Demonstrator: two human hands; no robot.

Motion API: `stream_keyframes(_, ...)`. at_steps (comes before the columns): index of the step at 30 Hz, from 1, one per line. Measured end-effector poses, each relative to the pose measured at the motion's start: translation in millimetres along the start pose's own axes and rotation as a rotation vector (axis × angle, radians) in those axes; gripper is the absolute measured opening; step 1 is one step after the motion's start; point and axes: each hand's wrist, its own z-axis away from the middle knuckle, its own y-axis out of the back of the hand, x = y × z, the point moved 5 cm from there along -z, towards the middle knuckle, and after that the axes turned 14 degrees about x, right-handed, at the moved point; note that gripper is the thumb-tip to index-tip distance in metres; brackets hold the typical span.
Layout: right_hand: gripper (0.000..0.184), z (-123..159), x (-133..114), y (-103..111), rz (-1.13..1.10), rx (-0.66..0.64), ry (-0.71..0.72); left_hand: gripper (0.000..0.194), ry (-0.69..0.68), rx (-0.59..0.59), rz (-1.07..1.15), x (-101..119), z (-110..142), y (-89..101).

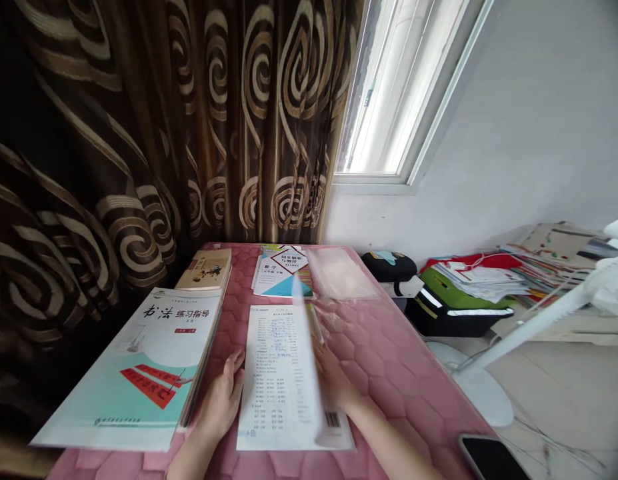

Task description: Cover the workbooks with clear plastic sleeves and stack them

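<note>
A printed worksheet (273, 373) with blue handwriting lies on the pink padded cover, its right part raised in a blurred upright curl. My right hand (333, 377) is at this raised page, with its fingertips partly hidden behind it; it appears to grip the page. Beside the sheet's left edge rests my left hand (223, 393), fingers loosely bent and apart, holding nothing. To its left is a stack topped by a calligraphy workbook (153, 340) with a white and teal cover. Beyond the worksheet lies a maths workbook (279, 270), next to a clear plastic sleeve (343, 273).
A tan book (201, 269) lies behind the calligraphy stack. A dark phone (493, 459) is at the lower right. On the right stand a white fan (529, 320) and a green-black bag (453, 303) with papers. A patterned curtain (259, 120) hangs behind the table.
</note>
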Motion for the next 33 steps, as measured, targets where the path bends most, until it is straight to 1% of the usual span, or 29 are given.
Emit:
stream_keyframes(3, 0.055, 5.6, -18.1, -13.0, 0.073, -0.014, 0.144, 0.041, 0.07, 0.009, 0.006, -0.6, -0.4, 2.9)
stream_keyframes(6, 0.06, 14.0, -31.7, -22.3, 0.149, -0.046, 0.272, 0.042, 0.109, 0.012, -0.013, -2.7, -0.6, 3.4)
stream_keyframes(10, 0.059, 21.7, -53.3, -34.3, 0.141, -0.041, 0.391, 0.042, 0.029, 0.037, -0.035, -3.3, -0.7, 0.0)
stream_keyframes(13, 0.057, 16.4, -72.7, -49.0, 0.108, -0.063, 0.481, 0.046, -0.044, 0.036, -0.079, -5.2, 0.9, -4.1)
stream_keyframes(15, 0.055, 4.0, -84.0, -59.1, 0.095, -0.074, 0.52, 0.047, -0.086, 0.045, -0.114, -7.3, 2.3, -5.9)
stream_keyframes(18, 0.053, -27.6, -96.2, -72.7, 0.087, -0.097, 0.53, 0.044, -0.135, 0.086, -0.182, -10.8, 3.8, -6.6)
stream_keyframes(21, 0.053, -66.4, -102.6, -84.6, 0.109, -0.132, 0.486, 0.042, -0.166, 0.1, -0.234, -12.4, 4.5, -7.8)
stream_keyframes(23, 0.053, -89.6, -105.4, -91.7, 0.132, -0.139, 0.432, 0.04, -0.183, 0.103, -0.264, -11.8, 4.6, -8.3)
stream_keyframes(26, 0.057, -108.4, -111.6, -101.3, 0.153, -0.142, 0.363, 0.039, -0.196, 0.114, -0.316, -10.3, 4.6, -8.1)
stream_keyframes(28, 0.059, -106.5, -116.3, -104.9, 0.146, -0.138, 0.354, 0.039, -0.191, 0.118, -0.351, -10.0, 4.6, -8.2)
stream_keyframes(30, 0.061, -92.8, -117.9, -104.7, 0.114, -0.146, 0.396, 0.039, -0.193, 0.118, -0.381, -9.6, 4.5, -8.8)
stream_keyframes(32, 0.062, -71.5, -110.6, -97.7, 0.074, -0.147, 0.463, 0.039, -0.198, 0.116, -0.403, -9.4, 4.2, -9.7)
stream_keyframes(33, 0.062, -60.0, -102.0, -91.0, 0.065, -0.135, 0.489, 0.039, -0.198, 0.114, -0.41, -9.4, 4.1, -10.3)
